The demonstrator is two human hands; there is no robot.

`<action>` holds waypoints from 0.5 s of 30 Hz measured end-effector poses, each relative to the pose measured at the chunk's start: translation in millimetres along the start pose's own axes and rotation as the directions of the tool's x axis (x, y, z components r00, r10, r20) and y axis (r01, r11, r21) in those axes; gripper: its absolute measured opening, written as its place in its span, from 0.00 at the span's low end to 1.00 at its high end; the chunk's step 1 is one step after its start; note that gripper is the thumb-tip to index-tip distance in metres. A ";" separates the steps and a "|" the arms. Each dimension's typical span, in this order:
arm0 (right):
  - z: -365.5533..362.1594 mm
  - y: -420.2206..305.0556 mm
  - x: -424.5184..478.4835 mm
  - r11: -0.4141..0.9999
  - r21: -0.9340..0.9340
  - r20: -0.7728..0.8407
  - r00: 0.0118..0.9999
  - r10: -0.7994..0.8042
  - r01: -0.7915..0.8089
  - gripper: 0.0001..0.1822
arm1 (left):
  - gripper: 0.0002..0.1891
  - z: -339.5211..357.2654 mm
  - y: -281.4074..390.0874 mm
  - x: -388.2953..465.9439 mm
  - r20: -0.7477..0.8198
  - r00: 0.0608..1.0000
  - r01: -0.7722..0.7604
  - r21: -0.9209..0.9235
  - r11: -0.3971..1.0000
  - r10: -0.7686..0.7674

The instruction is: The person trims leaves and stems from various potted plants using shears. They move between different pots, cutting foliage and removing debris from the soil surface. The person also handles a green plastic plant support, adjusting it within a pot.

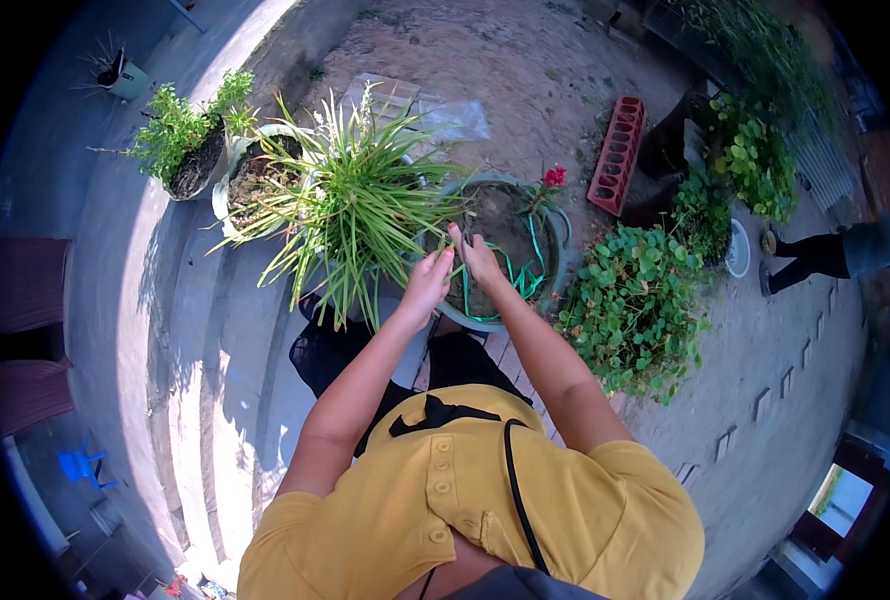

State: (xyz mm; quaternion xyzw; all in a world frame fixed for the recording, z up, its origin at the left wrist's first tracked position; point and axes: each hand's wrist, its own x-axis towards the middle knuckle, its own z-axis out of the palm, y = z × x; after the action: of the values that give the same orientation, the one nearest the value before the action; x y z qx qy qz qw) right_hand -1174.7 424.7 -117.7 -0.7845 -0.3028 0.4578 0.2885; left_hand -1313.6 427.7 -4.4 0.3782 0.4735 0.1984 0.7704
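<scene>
My left hand [428,289] pinches a long green leaf at the right side of a bushy strap-leaved potted plant [359,195]. The plant bears several pale flower spikes, and its leaves hide most of its pot. Close beside the left, my right hand [481,261] grips a small dark tool [466,238], too small and covered to name surely. Both hands are over a wide round planter [505,180] of bare soil. Bright green plastic ribbon [527,281] lies in it, around a small plant with a red flower [554,177].
Leafy pots [179,142] and a white-rimmed soil pot [224,196] stand at left, by concrete steps [190,315]. To the right are a round-leaved bush [632,307], a red perforated block [617,154] and a white basin [737,247]. Another person [839,251] is at far right.
</scene>
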 end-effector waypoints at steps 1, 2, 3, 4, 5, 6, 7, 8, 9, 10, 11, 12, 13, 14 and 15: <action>-1.1 -1.0 -3.0 0.999 -0.024 -0.011 1.000 -0.026 0.026 0.44 | 0.18 -0.9 -5.0 -1.4 0.003 1.000 0.020 0.001 1.000 -0.020; -1.8 -2.6 -5.3 0.997 -0.050 -0.019 0.998 -0.054 0.053 0.45 | 0.18 -2.4 -10.6 -3.6 0.003 0.999 0.039 0.001 0.999 -0.039; -3.9 -6.3 -6.4 0.999 -0.022 -0.015 0.999 -0.030 0.029 0.45 | 0.18 -4.1 -15.0 -6.1 0.002 0.998 0.057 0.006 0.998 -0.057; -7.3 -10.6 -8.0 1.000 0.004 -0.008 1.000 -0.006 0.006 0.45 | 0.18 -6.3 -20.1 -9.7 -0.002 0.997 0.075 0.010 0.997 -0.075; -9.6 -13.3 -8.5 0.999 0.029 0.002 1.000 0.017 -0.017 0.46 | 0.18 -9.4 -26.3 -13.7 -0.007 0.996 0.092 0.012 0.996 -0.092; -14.9 -13.9 -6.9 0.994 0.104 0.024 1.000 0.018 -0.021 0.45 | 0.17 -12.2 -34.0 -15.4 -0.001 0.993 0.115 0.000 0.993 -0.115; -19.5 -7.1 1.5 0.995 0.098 0.013 1.000 0.017 -0.018 0.44 | 0.17 -11.9 -36.8 -19.4 0.006 0.992 0.124 0.010 0.992 -0.124; -23.0 0.5 13.3 0.996 0.091 0.003 1.000 0.016 -0.016 0.43 | 0.17 -11.5 -39.1 -23.1 0.013 0.991 0.132 0.021 0.991 -0.132; -25.1 -4.2 14.7 0.997 0.081 0.003 1.000 0.009 -0.009 0.43 | 0.17 -13.7 -42.0 -28.0 0.009 0.990 0.138 0.025 0.990 -0.139; -27.3 -7.4 14.0 0.994 0.105 -0.022 1.000 0.018 -0.016 0.41 | 0.17 -15.7 -44.6 -33.5 -0.014 0.987 0.159 0.030 0.987 -0.159; -30.7 -9.6 12.7 0.983 0.177 0.009 0.998 0.056 -0.057 0.40 | 0.17 -19.1 -48.4 -36.7 -0.026 0.986 0.168 0.018 0.986 -0.167; -38.9 -24.7 0.3 0.964 0.244 0.044 0.995 0.093 -0.100 0.40 | 0.17 -23.4 -53.3 -39.5 -0.039 0.984 0.176 0.003 0.984 -0.175; -43.3 -32.0 -5.9 0.940 0.309 0.080 0.989 0.127 -0.146 0.39 | 0.17 -27.5 -57.6 -42.2 -0.051 0.982 0.184 -0.010 0.983 -0.184; -41.2 -25.3 -1.6 0.945 0.308 0.095 0.991 0.090 -0.115 0.38 | 0.17 -31.6 -61.5 -45.2 -0.061 0.983 0.174 -0.024 0.984 -0.176; -42.2 -25.0 -0.8 0.950 0.294 0.104 0.992 0.077 -0.104 0.38 | 0.17 -33.2 -63.1 -46.6 -0.062 0.984 0.164 -0.033 0.986 -0.166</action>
State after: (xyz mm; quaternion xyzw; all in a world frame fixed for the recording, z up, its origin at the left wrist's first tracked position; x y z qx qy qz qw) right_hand -1142.6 433.0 -81.5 -0.7232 -0.2067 0.5464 0.3684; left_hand -1368.2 369.7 -34.9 0.3200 0.5252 0.1526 0.7736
